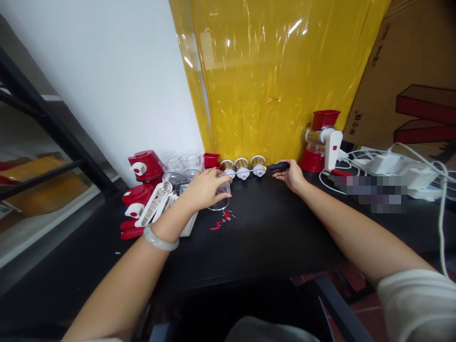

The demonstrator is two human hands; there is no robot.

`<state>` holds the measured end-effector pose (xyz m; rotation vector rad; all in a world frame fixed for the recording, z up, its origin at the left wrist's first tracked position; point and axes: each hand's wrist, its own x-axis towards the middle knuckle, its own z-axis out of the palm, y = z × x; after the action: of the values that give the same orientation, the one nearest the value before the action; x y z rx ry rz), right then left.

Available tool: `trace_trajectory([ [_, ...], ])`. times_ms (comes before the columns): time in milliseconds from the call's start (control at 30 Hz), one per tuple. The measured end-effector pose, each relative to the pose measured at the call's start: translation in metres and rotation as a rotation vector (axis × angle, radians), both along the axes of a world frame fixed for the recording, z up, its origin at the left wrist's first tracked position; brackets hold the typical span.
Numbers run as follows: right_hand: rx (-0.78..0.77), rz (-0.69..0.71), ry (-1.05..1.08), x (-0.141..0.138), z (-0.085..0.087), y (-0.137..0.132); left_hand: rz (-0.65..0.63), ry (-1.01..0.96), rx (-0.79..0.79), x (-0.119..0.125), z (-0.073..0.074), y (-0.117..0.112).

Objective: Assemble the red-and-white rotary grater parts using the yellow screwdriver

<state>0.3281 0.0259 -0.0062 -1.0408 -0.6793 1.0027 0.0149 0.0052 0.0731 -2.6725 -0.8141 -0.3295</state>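
Observation:
My left hand (210, 187) is closed around a clear plastic part (223, 190), its far side hidden by my fingers. In my right hand (292, 176) is the butt end of a screwdriver (278, 166) with a black and yellow handle, its other fingers curled loosely below. The thin shaft points left, level above the table, and its tip reaches the clear part; whether it sits in a screw is too small to tell. Just below my left hand lie small red pieces (215, 226) and several loose screws. Three grater drums (242, 169) stand in a row behind the shaft.
An assembled red and white drum grater (322, 142) stands at the back right, beside white cables and adapters (386, 161). Red housings (146, 165), white crank arms (154, 204) and clear parts (174, 164) crowd the left. Yellow plastic sheeting (285, 85) hangs behind the black table (270, 237).

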Motion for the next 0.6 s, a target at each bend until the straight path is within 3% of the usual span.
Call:
trace_trajectory([
  [233, 0.057, -0.030, -0.003, -0.001, -0.001, -0.001, -0.041, 0.029, 0.027, -0.003, -0.001, 0.004],
  [600, 0.095, -0.111, -0.117, 0.001, -0.007, 0.007, -0.007, -0.039, 0.081, -0.007, -0.011, -0.008],
])
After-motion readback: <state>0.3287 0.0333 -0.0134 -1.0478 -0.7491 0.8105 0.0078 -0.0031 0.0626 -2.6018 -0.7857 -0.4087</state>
